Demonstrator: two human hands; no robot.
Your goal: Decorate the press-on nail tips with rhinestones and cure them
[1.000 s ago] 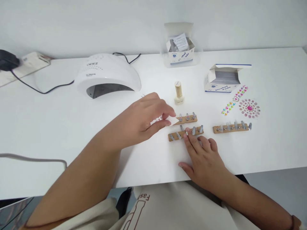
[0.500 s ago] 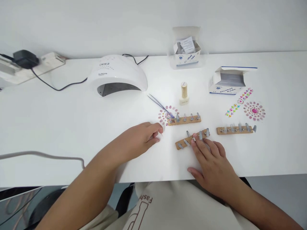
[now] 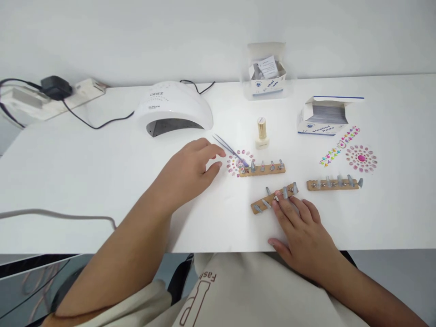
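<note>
My left hand (image 3: 190,170) hovers over the white table, fingers loosely curled and apart, holding nothing, fingertips close to the tweezers (image 3: 227,146). The tweezers' tips lie on a round gem sticker sheet (image 3: 235,162). My right hand (image 3: 299,227) lies flat, its fingertips on the nearest wooden strip of grey nail tips (image 3: 272,197). A second strip (image 3: 261,168) lies just behind it. A third strip (image 3: 334,183) lies to the right.
A white nail lamp (image 3: 173,111) sits at the back left with its cable. A nail polish bottle (image 3: 261,132), two open boxes of alcohol pads (image 3: 323,116) (image 3: 267,75) and gem stickers (image 3: 361,158) lie behind. A power strip (image 3: 51,93) is far left.
My left hand drew back from the second strip toward me, then moved forward to the tweezers. The tweezers and round sticker sheet came into sight. My right hand stayed on the nearest strip.
</note>
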